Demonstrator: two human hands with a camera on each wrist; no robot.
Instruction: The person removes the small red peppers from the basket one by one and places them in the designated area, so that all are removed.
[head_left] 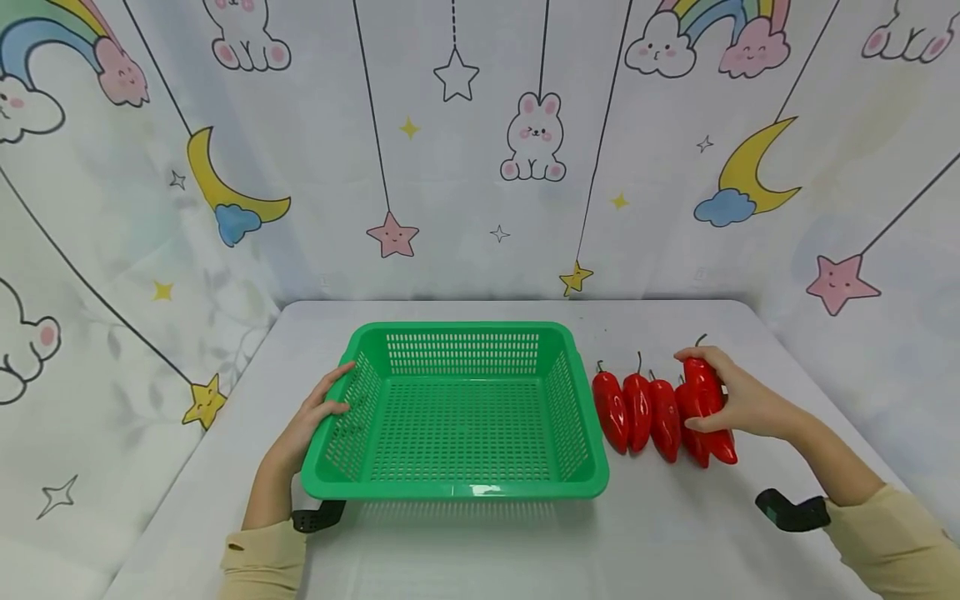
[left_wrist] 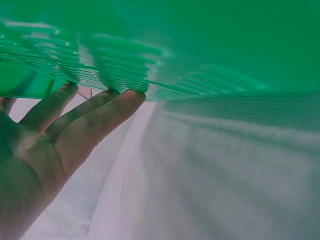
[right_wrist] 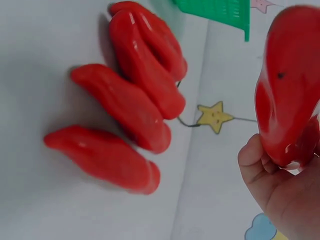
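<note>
A green plastic basket (head_left: 461,429) with slotted walls stands on the table, its inside bare. My left hand (head_left: 311,421) holds its left rim, thumb and a finger showing over the edge. In the left wrist view the other fingers (left_wrist: 100,117) lie against the slotted outer wall. To the right of the basket, my right hand (head_left: 738,404) grips a glossy red chili pepper (head_left: 702,385), thumb on one side and fingers on the other. The right wrist view shows this pepper raised above several red peppers (right_wrist: 120,110) lying side by side on the table.
The white tabletop (head_left: 652,533) carries the basket and the row of peppers. Behind it hangs a white backdrop (head_left: 465,167) with cartoon rabbits, stars and moons. Each wrist bears a black device, such as the right one (head_left: 792,511).
</note>
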